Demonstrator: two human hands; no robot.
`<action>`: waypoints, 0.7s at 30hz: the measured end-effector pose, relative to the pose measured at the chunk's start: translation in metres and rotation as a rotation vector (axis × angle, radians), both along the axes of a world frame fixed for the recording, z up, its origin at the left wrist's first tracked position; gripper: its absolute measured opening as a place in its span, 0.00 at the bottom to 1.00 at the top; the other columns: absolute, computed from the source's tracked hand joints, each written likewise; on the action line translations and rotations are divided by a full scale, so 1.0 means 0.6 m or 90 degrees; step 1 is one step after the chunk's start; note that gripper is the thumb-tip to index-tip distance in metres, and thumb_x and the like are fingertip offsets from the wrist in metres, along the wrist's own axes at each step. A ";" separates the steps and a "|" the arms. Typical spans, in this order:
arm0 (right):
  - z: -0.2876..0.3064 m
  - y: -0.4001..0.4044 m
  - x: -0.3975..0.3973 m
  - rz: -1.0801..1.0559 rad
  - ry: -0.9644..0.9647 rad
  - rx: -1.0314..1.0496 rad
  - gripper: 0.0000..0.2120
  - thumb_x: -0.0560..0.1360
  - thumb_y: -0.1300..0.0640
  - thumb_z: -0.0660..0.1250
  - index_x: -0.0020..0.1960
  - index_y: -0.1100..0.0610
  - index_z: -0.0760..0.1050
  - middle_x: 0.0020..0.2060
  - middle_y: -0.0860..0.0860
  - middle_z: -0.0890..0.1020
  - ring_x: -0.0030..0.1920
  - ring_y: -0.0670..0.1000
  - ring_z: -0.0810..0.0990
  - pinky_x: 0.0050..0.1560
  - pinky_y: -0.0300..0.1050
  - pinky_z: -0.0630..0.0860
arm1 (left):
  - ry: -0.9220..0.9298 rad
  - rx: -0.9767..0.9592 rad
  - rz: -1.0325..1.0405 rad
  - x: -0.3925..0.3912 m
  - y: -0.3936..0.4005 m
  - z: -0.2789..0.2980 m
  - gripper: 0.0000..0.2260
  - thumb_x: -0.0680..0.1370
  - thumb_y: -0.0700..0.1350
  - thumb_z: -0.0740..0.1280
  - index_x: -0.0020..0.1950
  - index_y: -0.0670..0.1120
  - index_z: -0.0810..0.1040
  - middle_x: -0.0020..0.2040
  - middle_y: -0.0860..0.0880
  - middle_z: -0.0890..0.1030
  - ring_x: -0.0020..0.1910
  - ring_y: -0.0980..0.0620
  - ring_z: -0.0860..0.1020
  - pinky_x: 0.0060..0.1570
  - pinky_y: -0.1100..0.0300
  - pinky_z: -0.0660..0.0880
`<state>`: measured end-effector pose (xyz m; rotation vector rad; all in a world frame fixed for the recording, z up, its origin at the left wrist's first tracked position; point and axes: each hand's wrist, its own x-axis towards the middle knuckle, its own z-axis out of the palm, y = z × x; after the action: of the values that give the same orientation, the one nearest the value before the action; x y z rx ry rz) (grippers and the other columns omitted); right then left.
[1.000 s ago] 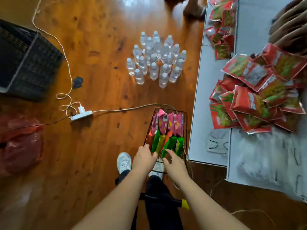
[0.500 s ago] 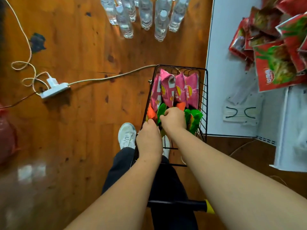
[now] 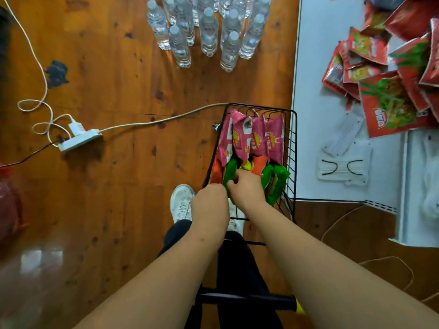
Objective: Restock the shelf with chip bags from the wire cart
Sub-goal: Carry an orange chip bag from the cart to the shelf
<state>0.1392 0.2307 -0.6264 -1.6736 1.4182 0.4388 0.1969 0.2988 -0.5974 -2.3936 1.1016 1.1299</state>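
A black wire cart (image 3: 291,148) stands on the wood floor beside a white shelf (image 3: 316,91). It holds several pink chip bags (image 3: 256,136) at the far end and green chip bags (image 3: 275,184) and orange ones (image 3: 216,172) nearer me. My right hand (image 3: 247,188) reaches into the cart with its fingers curled around the top of a green bag. My left hand (image 3: 210,205) sits just left of it at the cart's near left edge; its fingers point down and are hidden. Red snack bags (image 3: 389,103) lie piled on the shelf.
Several water bottles (image 3: 206,29) stand on the floor beyond the cart. A white power strip (image 3: 79,140) with cords lies to the left. A face mask (image 3: 342,168) lies on the shelf. My white shoe (image 3: 181,201) is beside the cart, and the cart's handle bar (image 3: 247,299) is below.
The camera has dropped closer to the cart. Both hands went deeper among the green bags, and the right hand's fingers closed on one.
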 end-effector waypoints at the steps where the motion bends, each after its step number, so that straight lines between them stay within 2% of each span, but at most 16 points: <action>1: -0.004 0.001 0.002 -0.003 -0.009 0.010 0.07 0.74 0.61 0.62 0.42 0.64 0.75 0.36 0.57 0.78 0.38 0.58 0.76 0.35 0.46 0.70 | 0.009 -0.001 0.008 0.005 -0.005 -0.002 0.10 0.78 0.31 0.58 0.54 0.38 0.76 0.53 0.42 0.81 0.51 0.42 0.81 0.40 0.54 0.72; 3: -0.010 0.001 0.000 -0.017 -0.027 0.038 0.07 0.75 0.60 0.62 0.46 0.63 0.76 0.40 0.58 0.81 0.41 0.58 0.78 0.41 0.48 0.73 | 0.010 -0.004 0.038 0.011 -0.017 -0.009 0.10 0.79 0.32 0.57 0.55 0.38 0.76 0.52 0.42 0.81 0.50 0.42 0.81 0.39 0.54 0.70; 7: -0.004 -0.002 -0.013 -0.018 -0.055 0.087 0.07 0.78 0.59 0.60 0.50 0.59 0.76 0.44 0.57 0.82 0.46 0.57 0.79 0.47 0.50 0.75 | -0.007 -0.010 0.057 0.010 -0.021 -0.009 0.10 0.80 0.34 0.57 0.55 0.40 0.76 0.50 0.43 0.82 0.47 0.43 0.82 0.36 0.55 0.70; 11: 0.028 -0.002 -0.029 -0.037 -0.089 0.152 0.06 0.80 0.58 0.59 0.51 0.53 0.75 0.45 0.50 0.80 0.46 0.53 0.77 0.40 0.43 0.71 | 0.015 -0.080 0.088 0.013 0.001 0.006 0.07 0.81 0.40 0.58 0.53 0.44 0.76 0.47 0.44 0.82 0.44 0.44 0.81 0.34 0.55 0.68; 13: 0.047 0.003 -0.039 -0.092 -0.133 0.186 0.08 0.80 0.57 0.59 0.52 0.51 0.76 0.47 0.51 0.82 0.47 0.53 0.78 0.42 0.41 0.71 | 0.012 -0.137 0.068 0.018 0.019 0.026 0.07 0.82 0.46 0.58 0.53 0.46 0.74 0.47 0.47 0.79 0.45 0.46 0.80 0.34 0.56 0.66; 15: 0.064 0.012 -0.051 -0.133 -0.167 0.208 0.10 0.79 0.56 0.59 0.57 0.49 0.77 0.53 0.49 0.82 0.55 0.52 0.78 0.52 0.42 0.73 | 0.020 -0.205 0.047 0.026 0.041 0.045 0.08 0.81 0.49 0.60 0.53 0.47 0.74 0.48 0.49 0.71 0.47 0.50 0.75 0.34 0.59 0.66; 17: 0.080 0.021 -0.059 -0.185 -0.203 0.227 0.16 0.78 0.54 0.59 0.63 0.46 0.75 0.61 0.46 0.80 0.63 0.49 0.76 0.65 0.48 0.72 | 0.081 -0.270 0.060 0.034 0.055 0.059 0.09 0.81 0.51 0.61 0.54 0.48 0.76 0.56 0.50 0.69 0.55 0.51 0.71 0.42 0.64 0.71; 19: 0.095 0.024 -0.065 -0.263 -0.248 0.244 0.16 0.76 0.51 0.60 0.61 0.44 0.77 0.58 0.46 0.81 0.62 0.50 0.78 0.66 0.54 0.73 | 0.217 -0.278 0.126 0.043 0.050 0.078 0.12 0.82 0.52 0.59 0.59 0.48 0.77 0.70 0.51 0.65 0.69 0.53 0.66 0.60 0.63 0.68; 21: 0.115 0.020 -0.068 -0.322 -0.272 0.260 0.10 0.77 0.49 0.60 0.54 0.48 0.78 0.52 0.54 0.82 0.57 0.56 0.79 0.63 0.57 0.75 | 0.367 -0.272 0.217 0.053 0.033 0.107 0.14 0.84 0.50 0.54 0.58 0.47 0.77 0.72 0.56 0.65 0.74 0.59 0.59 0.69 0.62 0.61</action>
<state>0.0984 0.2429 -0.5577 -0.9613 1.2640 0.0642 0.2284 0.3183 -0.5332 -2.7318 1.2227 1.9660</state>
